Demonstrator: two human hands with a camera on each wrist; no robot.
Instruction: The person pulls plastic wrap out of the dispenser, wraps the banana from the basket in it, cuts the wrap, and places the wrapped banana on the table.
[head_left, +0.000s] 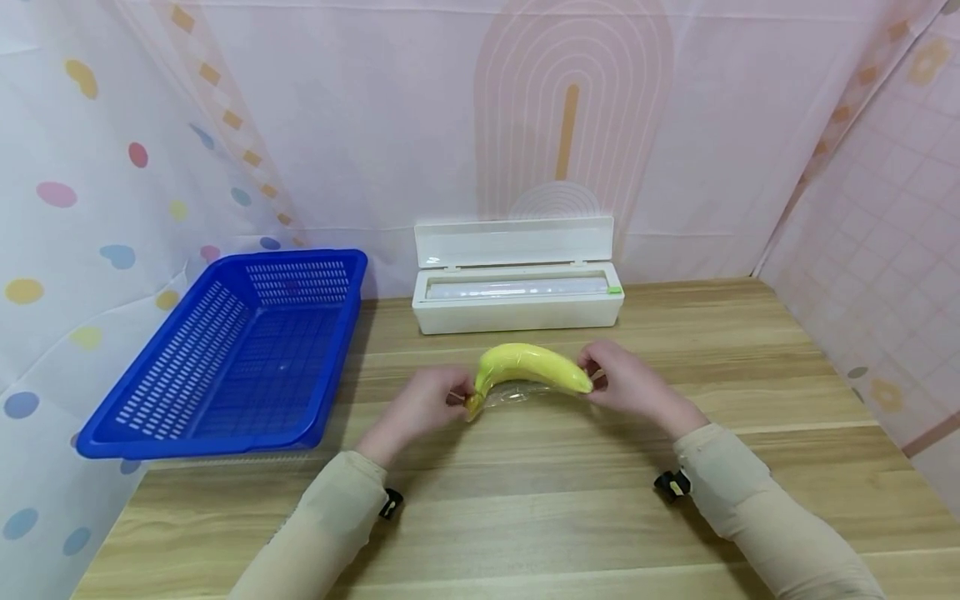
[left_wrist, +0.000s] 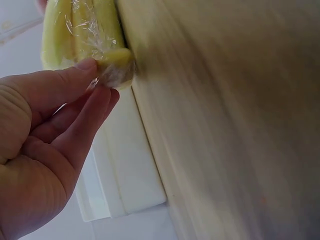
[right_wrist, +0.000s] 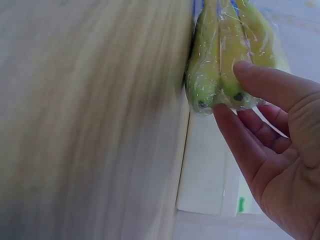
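Observation:
A bunch of yellow bananas (head_left: 532, 363) wrapped in clear plastic film lies lengthwise between the two hands, close over the wooden table. My left hand (head_left: 431, 404) pinches the stem end between thumb and fingers; in the left wrist view the film is bunched around that stem (left_wrist: 116, 65). At the other end, my right hand (head_left: 626, 382) grips the banana tips, thumb on top and fingers beneath. Greenish tips with dark ends (right_wrist: 202, 97) show through the film in the right wrist view. Loose film (head_left: 517, 392) shows along the lower side of the bunch.
Behind the bananas stands a white cling film box (head_left: 517, 315), lid raised, with a film roll inside and a green slider at its right end. A blue perforated basket (head_left: 322, 400) sits on the left. Patterned cloth (head_left: 360, 125) hangs behind the wooden table (head_left: 525, 517).

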